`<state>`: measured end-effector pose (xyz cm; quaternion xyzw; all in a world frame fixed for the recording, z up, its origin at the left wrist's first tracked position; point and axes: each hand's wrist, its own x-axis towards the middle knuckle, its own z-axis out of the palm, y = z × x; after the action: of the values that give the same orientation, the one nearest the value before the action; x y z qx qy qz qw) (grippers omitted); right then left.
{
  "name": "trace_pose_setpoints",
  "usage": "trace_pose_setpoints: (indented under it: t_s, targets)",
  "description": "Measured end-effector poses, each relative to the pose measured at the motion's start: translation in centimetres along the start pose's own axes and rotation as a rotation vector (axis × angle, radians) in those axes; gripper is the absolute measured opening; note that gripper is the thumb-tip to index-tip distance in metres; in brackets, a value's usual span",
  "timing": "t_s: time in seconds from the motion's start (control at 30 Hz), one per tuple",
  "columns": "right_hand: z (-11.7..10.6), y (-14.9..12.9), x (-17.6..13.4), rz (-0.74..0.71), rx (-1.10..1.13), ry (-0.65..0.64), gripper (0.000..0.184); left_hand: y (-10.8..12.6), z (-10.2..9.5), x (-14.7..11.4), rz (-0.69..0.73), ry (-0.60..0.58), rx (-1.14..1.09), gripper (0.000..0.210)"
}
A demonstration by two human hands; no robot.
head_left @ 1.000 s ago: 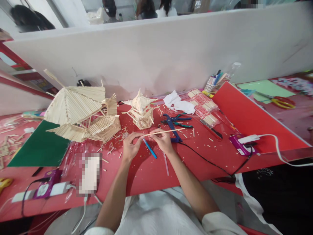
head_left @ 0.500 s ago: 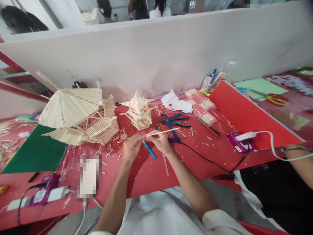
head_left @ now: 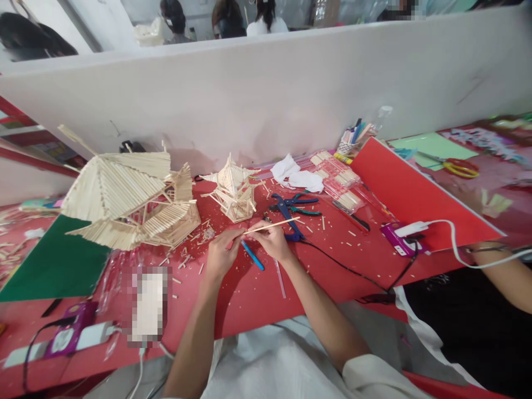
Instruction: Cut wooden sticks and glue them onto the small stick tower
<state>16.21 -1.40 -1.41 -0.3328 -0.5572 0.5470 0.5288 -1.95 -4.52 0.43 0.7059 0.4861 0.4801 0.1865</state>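
Observation:
My left hand point(head_left: 222, 252) and my right hand point(head_left: 272, 242) are closed on one thin wooden stick point(head_left: 280, 223), holding it level just above the red table. Its long end points right, past my right fingers. Below my fingers lies a blue pen point(head_left: 252, 256). Beyond the hands stands a small pagoda-like model point(head_left: 233, 185) built of sticks. A larger stick model point(head_left: 124, 188) with a wide sloping roof sits to the left. Right beside my right hand is a blue glue gun point(head_left: 286, 213), with green-handled pliers point(head_left: 305, 211) partly under it.
Packs of sticks point(head_left: 338, 180), white tissue point(head_left: 291, 173) and a pen cup point(head_left: 347, 143) line the back near a white partition point(head_left: 266, 94). A red board point(head_left: 411, 194) leans at right, by a power strip point(head_left: 401, 241). Another person's arm point(head_left: 499, 271) rests far right.
The camera view has shifted slightly, moving the background a little to the left. Both hands keep the stick in nearly the same position.

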Motion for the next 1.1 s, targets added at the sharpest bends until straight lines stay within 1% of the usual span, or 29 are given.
trace_pose_setpoints:
  t_s: [0.07, 0.17, 0.27, 0.47, 0.6, 0.77, 0.9, 1.0, 1.1]
  targets:
    - [-0.3, 0.0, -0.1, -0.015, -0.065, -0.024, 0.025, -0.5, 0.0, -0.1, 0.005, -0.043, 0.002, 0.018]
    - [-0.6, -0.3, -0.1, -0.079, -0.195, -0.044, 0.022, -1.3, 0.0, -0.3, -0.010, -0.113, 0.010, 0.021]
    - [-0.7, -0.7, -0.1, -0.137, -0.263, -0.052, 0.019, -1.8, -0.1, -0.4, -0.028, -0.151, 0.026, 0.022]
    - [-0.6, -1.0, 0.1, -0.140, -0.235, -0.078, 0.023, -1.6, 0.1, -0.4, -0.015, -0.132, 0.023, 0.024]
    - [-0.7, -0.8, 0.2, -0.154, -0.253, -0.089, 0.020, -1.7, 0.1, -0.5, -0.019, -0.144, 0.028, 0.025]
    - [-0.8, -0.5, 0.3, -0.128, -0.278, -0.086, 0.016, -2.2, 0.1, -0.5, 0.015, -0.153, 0.079, 0.023]
    - [-0.6, 0.0, 0.4, -0.084, -0.271, -0.103, 0.017, -2.3, 0.1, -0.4, 0.032, -0.160, 0.134, 0.025]
    - [-0.9, 0.0, 0.1, -0.029, -0.280, -0.104, 0.019, -2.3, -0.1, -0.4, -0.011, -0.194, 0.214, 0.027]
    - [-2.2, -0.9, -0.4, 0.022, -0.402, -0.018, 0.019, -2.2, -0.4, -0.3, -0.104, -0.239, 0.342, 0.029]
